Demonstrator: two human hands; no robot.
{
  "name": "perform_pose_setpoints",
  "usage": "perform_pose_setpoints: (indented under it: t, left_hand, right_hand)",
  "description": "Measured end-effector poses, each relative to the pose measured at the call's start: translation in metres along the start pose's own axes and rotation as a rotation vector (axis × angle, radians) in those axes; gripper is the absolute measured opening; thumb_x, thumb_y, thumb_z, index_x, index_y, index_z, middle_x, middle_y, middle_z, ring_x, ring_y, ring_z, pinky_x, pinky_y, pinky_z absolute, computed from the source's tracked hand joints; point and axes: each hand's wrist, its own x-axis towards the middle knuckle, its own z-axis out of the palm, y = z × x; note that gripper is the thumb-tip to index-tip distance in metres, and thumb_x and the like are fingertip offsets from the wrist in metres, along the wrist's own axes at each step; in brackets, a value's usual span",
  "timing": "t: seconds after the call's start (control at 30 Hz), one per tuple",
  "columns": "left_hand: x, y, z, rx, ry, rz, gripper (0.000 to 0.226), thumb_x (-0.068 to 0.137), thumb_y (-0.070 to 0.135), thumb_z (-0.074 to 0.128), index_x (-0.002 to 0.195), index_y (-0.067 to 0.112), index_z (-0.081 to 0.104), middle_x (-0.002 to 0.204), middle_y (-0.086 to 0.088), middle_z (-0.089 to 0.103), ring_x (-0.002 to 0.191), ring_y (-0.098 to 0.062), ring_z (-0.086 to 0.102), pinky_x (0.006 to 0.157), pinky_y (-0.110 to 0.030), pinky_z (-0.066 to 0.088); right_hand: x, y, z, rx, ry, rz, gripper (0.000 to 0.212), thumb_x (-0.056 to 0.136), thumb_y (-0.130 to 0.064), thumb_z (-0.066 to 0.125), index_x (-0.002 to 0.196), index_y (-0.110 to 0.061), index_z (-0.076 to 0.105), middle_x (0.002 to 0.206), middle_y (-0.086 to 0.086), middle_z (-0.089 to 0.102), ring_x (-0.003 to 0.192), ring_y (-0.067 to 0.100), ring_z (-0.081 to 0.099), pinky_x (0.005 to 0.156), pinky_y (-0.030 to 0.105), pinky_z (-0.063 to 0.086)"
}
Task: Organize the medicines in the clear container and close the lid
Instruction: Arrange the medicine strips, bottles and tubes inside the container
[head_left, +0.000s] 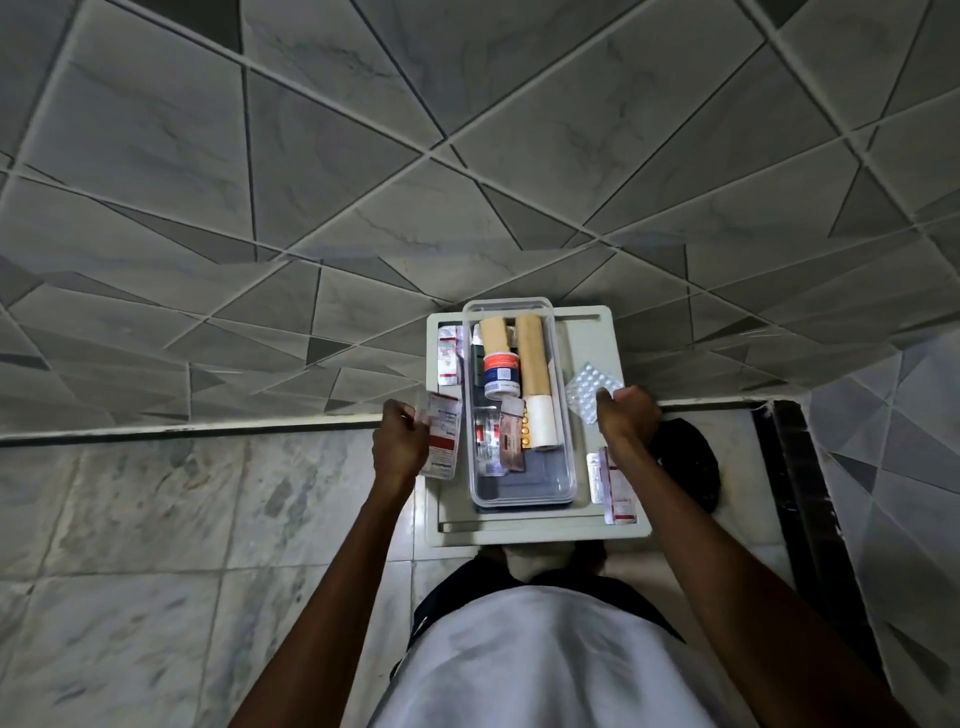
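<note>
The clear container (519, 496) stands open on a small white table (540, 532). Inside it lie two tan bandage rolls (531, 353), a white roll (543, 421), a white bottle with an orange and blue label (501, 374) and several strips and packets (501, 441). My left hand (399, 441), left of the container, is shut on red-and-white medicine strips (441, 436). My right hand (626, 418), right of the container, is shut on a silver blister strip (589, 392). More strips lie on the table at the back left (449, 358) and front right (613, 486).
The table stands against a grey tiled wall, on a marble floor. A dark object (691, 462) sits on the floor just right of the table, behind my right forearm. A dark strip runs along the floor at the right.
</note>
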Motion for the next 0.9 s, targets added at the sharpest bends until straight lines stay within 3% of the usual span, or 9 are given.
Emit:
perform_pose_setpoints:
  t: [0.1, 0.23, 0.37, 0.5, 0.63, 0.8, 0.9]
  left_hand:
    - [-0.002, 0.018, -0.005, -0.044, 0.015, 0.071, 0.014, 0.092, 0.027, 0.055, 0.092, 0.022, 0.042, 0.093, -0.009, 0.065, 0.083, -0.03, 0.067, 0.072, -0.053, 0.058]
    - [-0.01, 0.043, -0.003, -0.132, -0.004, 0.1, 0.014, 0.094, 0.02, 0.056, 0.097, 0.013, 0.045, 0.095, -0.008, 0.062, 0.082, -0.025, 0.066, 0.071, -0.044, 0.059]
    - [-0.015, 0.051, 0.013, -0.157, -0.108, 0.089, 0.017, 0.089, 0.018, 0.065, 0.092, 0.017, 0.048, 0.094, -0.006, 0.063, 0.086, -0.026, 0.066, 0.075, -0.048, 0.059]
    - [-0.018, 0.052, 0.031, -0.06, -0.16, 0.119, 0.021, 0.083, 0.016, 0.071, 0.092, 0.014, 0.052, 0.098, -0.011, 0.069, 0.089, -0.027, 0.068, 0.075, -0.047, 0.059]
    - [-0.026, 0.05, 0.042, 0.133, -0.161, 0.198, 0.026, 0.083, 0.013, 0.069, 0.104, 0.01, 0.054, 0.105, -0.013, 0.071, 0.091, -0.029, 0.069, 0.075, -0.037, 0.058]
    - [-0.038, 0.046, 0.05, 0.343, -0.124, 0.234, 0.038, 0.089, 0.019, 0.061, 0.124, 0.011, 0.048, 0.118, -0.013, 0.066, 0.099, -0.033, 0.066, 0.08, -0.037, 0.053]
    - [-0.037, 0.041, 0.055, 0.491, -0.117, 0.264, 0.05, 0.092, 0.027, 0.058, 0.135, 0.011, 0.04, 0.12, -0.013, 0.065, 0.1, -0.031, 0.066, 0.08, -0.037, 0.053]
  right_hand:
    - [0.011, -0.007, 0.007, -0.058, -0.035, 0.057, 0.06, 0.075, -0.038, 0.077, 0.116, 0.003, 0.062, 0.121, 0.024, 0.064, 0.11, 0.04, 0.062, 0.087, 0.044, 0.052]
    - [0.015, -0.015, 0.016, -0.257, -0.008, -0.065, 0.08, 0.066, -0.032, 0.086, 0.13, -0.006, 0.045, 0.132, 0.023, 0.047, 0.118, 0.043, 0.052, 0.09, 0.047, 0.048]
    - [0.022, -0.012, 0.021, -0.36, -0.012, -0.178, 0.064, 0.067, -0.03, 0.085, 0.117, -0.005, 0.055, 0.129, 0.022, 0.045, 0.116, 0.041, 0.049, 0.086, 0.046, 0.049]
    - [0.024, -0.008, 0.018, -0.318, -0.02, -0.161, 0.072, 0.063, -0.023, 0.088, 0.121, -0.003, 0.05, 0.129, 0.023, 0.046, 0.114, 0.043, 0.052, 0.087, 0.046, 0.049]
    - [0.021, -0.003, 0.014, -0.324, 0.021, -0.105, 0.07, 0.062, -0.024, 0.089, 0.118, -0.005, 0.051, 0.123, 0.024, 0.052, 0.109, 0.044, 0.058, 0.087, 0.049, 0.052]
    - [0.021, 0.001, 0.001, -0.234, 0.005, -0.064, 0.058, 0.067, -0.014, 0.086, 0.114, -0.002, 0.055, 0.12, 0.024, 0.06, 0.109, 0.041, 0.062, 0.086, 0.043, 0.052]
    - [0.016, 0.001, -0.008, -0.105, 0.023, -0.112, 0.036, 0.079, -0.006, 0.074, 0.113, -0.002, 0.063, 0.116, 0.021, 0.067, 0.104, 0.035, 0.066, 0.083, 0.036, 0.053]
